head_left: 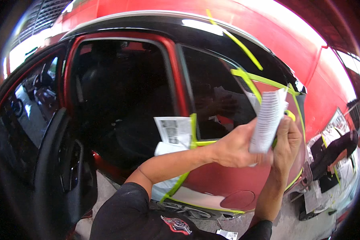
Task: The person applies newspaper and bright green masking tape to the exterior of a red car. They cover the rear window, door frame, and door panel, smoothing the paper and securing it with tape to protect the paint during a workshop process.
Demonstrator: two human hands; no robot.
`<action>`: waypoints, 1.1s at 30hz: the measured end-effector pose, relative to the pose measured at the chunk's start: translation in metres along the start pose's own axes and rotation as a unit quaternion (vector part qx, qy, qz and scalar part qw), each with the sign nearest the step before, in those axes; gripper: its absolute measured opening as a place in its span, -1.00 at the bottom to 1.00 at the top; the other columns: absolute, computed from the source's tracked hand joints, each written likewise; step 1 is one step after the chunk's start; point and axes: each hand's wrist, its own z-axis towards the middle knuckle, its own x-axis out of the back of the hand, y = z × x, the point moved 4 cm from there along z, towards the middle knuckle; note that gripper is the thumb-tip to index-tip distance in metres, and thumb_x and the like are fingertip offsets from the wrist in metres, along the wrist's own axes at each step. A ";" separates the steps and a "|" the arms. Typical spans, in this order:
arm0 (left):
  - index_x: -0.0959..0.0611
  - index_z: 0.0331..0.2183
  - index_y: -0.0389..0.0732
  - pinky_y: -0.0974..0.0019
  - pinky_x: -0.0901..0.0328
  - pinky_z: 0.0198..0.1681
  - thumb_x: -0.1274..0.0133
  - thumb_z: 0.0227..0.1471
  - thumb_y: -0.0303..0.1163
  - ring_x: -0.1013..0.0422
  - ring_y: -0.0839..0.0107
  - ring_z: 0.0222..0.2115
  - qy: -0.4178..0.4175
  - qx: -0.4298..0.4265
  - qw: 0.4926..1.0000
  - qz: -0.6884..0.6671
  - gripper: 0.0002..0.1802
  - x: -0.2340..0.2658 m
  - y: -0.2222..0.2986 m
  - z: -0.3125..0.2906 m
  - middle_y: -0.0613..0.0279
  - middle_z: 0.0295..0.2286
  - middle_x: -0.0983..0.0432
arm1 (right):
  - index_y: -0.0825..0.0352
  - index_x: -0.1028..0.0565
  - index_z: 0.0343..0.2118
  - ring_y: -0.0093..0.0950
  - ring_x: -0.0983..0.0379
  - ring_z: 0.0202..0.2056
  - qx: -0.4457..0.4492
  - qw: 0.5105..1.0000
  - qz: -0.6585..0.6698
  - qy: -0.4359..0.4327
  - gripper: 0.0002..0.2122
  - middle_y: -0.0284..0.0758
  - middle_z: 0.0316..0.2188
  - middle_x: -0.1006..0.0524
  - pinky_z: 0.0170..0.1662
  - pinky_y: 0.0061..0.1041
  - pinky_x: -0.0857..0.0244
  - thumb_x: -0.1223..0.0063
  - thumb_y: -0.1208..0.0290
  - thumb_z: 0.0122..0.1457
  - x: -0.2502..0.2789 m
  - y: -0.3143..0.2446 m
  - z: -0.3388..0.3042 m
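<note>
My left hand [239,145] is closed on a folded sheet of newspaper [268,120], which stands upright in front of the car's rear quarter. Close beside it, my right hand [287,138] is closed round a yellow-green masking tape [291,115], mostly hidden by the fingers and paper. Behind both hands lies the dull red rear panel [216,182], edged with the same tape. A strip of tape [248,84] runs by the rear side window [208,88]. More newspaper [174,130] is taped along the door opening's edge.
To the left, the car's door [64,168] stands open beside the dark cabin [120,88]. A loose tape strip [240,46] lies across the black roof. At the right, another person's dark sleeve [342,148] reaches over newspaper-covered parts [342,176]. Below is a wheel [184,210].
</note>
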 end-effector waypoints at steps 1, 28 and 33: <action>-0.44 0.15 -0.28 0.29 -0.36 0.03 -0.23 0.21 -0.05 -0.43 0.51 -0.08 0.017 -0.010 1.000 -0.006 -0.33 -0.002 0.002 -0.002 0.20 -0.07 -0.55 | 0.44 -0.60 -0.18 -0.75 -0.38 -0.37 -0.011 0.998 -0.026 -0.059 -0.72 -0.49 -0.40 -0.56 -0.29 -0.73 -0.23 -0.02 0.27 0.43 -0.003 -0.003 0.004; -0.52 0.10 -0.28 0.13 -0.28 0.20 -0.13 0.26 -0.41 -0.41 0.28 0.08 0.520 -0.017 0.852 -0.061 -0.60 0.361 0.038 -0.271 0.14 0.03 -0.51 | 0.44 -0.65 -0.16 -0.69 -0.40 -0.52 -0.027 0.950 -0.310 0.017 -0.73 -0.44 -0.49 -0.60 -0.48 -0.56 -0.25 -0.13 0.29 0.32 -0.033 0.074 0.179; -0.53 0.07 -0.28 0.15 -0.36 0.14 -0.13 0.27 -0.41 -0.46 0.28 0.01 0.495 0.000 0.865 -0.088 -0.64 0.343 0.025 -0.273 0.14 -0.01 -0.53 | 0.47 -0.64 -0.17 -0.66 -0.42 -0.50 0.032 0.925 -0.378 0.005 -0.72 -0.40 -0.45 -0.62 -0.45 -0.55 -0.27 -0.14 0.30 0.31 -0.021 0.074 0.193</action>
